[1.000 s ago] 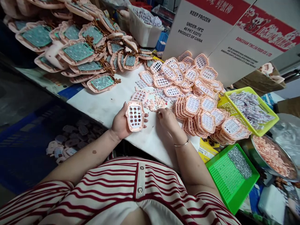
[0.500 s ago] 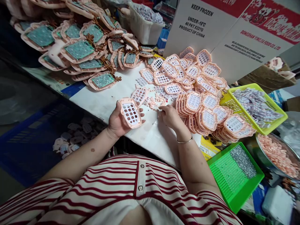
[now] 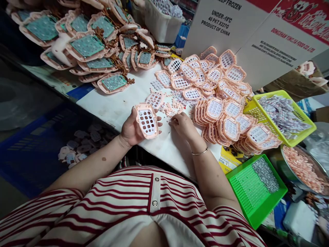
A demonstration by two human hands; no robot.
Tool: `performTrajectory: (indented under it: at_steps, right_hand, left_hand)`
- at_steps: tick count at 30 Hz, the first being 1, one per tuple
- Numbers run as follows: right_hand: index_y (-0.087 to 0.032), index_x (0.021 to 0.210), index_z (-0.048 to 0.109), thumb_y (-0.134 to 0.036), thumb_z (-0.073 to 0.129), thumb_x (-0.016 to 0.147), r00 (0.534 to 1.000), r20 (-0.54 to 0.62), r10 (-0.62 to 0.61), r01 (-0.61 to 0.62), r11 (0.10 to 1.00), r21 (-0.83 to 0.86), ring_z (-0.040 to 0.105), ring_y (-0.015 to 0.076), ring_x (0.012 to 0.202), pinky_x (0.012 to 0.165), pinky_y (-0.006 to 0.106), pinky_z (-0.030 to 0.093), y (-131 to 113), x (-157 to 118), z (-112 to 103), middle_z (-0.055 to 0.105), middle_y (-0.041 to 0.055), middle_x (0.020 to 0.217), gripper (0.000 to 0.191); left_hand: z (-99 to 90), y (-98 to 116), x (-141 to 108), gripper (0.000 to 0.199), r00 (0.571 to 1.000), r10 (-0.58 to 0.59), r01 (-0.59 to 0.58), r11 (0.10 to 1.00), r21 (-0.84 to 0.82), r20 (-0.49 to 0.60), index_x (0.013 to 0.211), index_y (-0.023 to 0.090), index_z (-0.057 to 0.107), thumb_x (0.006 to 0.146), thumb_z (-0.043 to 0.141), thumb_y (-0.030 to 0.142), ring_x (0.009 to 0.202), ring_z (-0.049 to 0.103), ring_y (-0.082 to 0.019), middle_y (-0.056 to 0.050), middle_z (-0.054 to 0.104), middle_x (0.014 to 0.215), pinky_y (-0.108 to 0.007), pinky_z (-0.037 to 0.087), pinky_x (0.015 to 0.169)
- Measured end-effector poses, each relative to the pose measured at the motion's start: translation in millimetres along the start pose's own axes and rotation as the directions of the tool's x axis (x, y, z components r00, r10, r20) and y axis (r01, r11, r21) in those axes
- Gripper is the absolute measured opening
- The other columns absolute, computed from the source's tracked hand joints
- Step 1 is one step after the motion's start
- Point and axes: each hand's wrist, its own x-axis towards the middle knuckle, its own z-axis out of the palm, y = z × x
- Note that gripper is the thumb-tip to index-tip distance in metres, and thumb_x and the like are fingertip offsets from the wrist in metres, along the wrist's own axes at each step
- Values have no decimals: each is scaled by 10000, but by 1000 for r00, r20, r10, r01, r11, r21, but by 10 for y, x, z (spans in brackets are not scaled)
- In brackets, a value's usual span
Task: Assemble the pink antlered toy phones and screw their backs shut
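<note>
My left hand [image 3: 132,128] holds a pink plastic frame [image 3: 147,121] with a white panel full of holes, tilted up above the table edge. My right hand [image 3: 182,126] rests low over the white table [image 3: 164,148], fingers bent together at the near edge of a heap of small pink pieces [image 3: 172,107]; what its fingertips hold, if anything, is too small to make out. Another pink frame [image 3: 155,99] lies just behind the held one. Loose frames [image 3: 189,72] and stacked frames [image 3: 214,108] lie beyond and to the right of my right hand.
Pink shells with green circuit boards [image 3: 87,49] are piled at the back left. A yellow basket [image 3: 299,139], a green tray [image 3: 244,192] with metal screws and a metal bowl [image 3: 285,164] stand at right. A printed carton [image 3: 239,37] is behind; a blue crate [image 3: 31,151] is lower left.
My right hand has moved slightly left, its fingers lower and drawn in beside the small pieces. My left hand and its frame are a little further right. The view has shifted slightly.
</note>
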Motion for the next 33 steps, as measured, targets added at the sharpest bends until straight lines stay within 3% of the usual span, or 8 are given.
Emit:
performTrajectory:
  at_steps: [6,9,14,20,24,27,30,33]
  right_hand:
    - [-155,966,680,-186,533,897,999,2,-36,36,999,8,597,206,852,796,322,463,16,17,67,663,111,972,165]
    - [-174,1018,682,-195,557,894,993,-85,-76,84,992,90,602,185,834,789,310,480,-21,10,24,679,80,954,177]
    - [-222,942,738,-287,617,914,907,-290,-304,386,875,291,644,176,805,760,322,533,-268,-130,34,707,58,893,140]
    - [-193,1099,714,-154,436,972,748,-115,-654,647,757,-98,610,230,926,865,402,524,-521,-286,125,718,119,975,308]
    - [-118,1209,655,-355,458,1001,683,12,-731,715,665,-218,591,270,969,890,442,516,-577,-345,58,700,162,1046,372]
    - [-90,1283,606,-501,493,966,702,51,-710,690,661,-295,583,316,1060,891,482,511,-586,-431,42,671,208,1172,531]
    - [-109,1346,558,-398,468,996,761,17,-649,618,717,-322,573,317,1146,949,505,495,-592,-533,118,664,205,1222,463]
    - [-124,1368,539,-258,463,997,771,-74,-633,590,753,-292,582,294,1170,967,486,499,-600,-594,233,690,181,1197,402]
  left_hand:
    - [3,22,2,803,997,-33,31,999,33,68,1280,121,617,773,619,744,941,743,-365,-182,753,1076,-478,627,685]
    - [11,39,8,782,996,-47,44,998,38,73,1260,127,625,790,593,750,938,743,-365,-183,755,1061,-480,624,685]
    - [24,36,30,790,998,-62,62,998,4,34,1248,113,631,834,498,773,994,729,-384,-187,747,1065,-530,614,747]
    - [37,18,54,822,999,-50,50,999,-2,0,1263,103,618,813,522,783,1096,694,-380,-193,743,1081,-491,604,825]
    - [31,52,67,796,998,-28,28,1000,-4,-55,1248,116,626,856,439,784,1064,711,-352,-166,755,1029,-421,617,764]
    - [14,63,77,751,998,-1,0,1000,-18,-58,1240,133,633,875,441,760,1032,727,-333,-143,763,1011,-419,615,786]
    - [-8,41,77,733,999,-23,23,999,-24,-24,1263,126,623,856,522,729,1021,733,-339,-146,769,1016,-450,607,829]
    - [-30,16,67,728,999,-42,42,999,-30,18,1269,107,616,824,617,684,1012,737,-342,-153,775,994,-448,603,839]
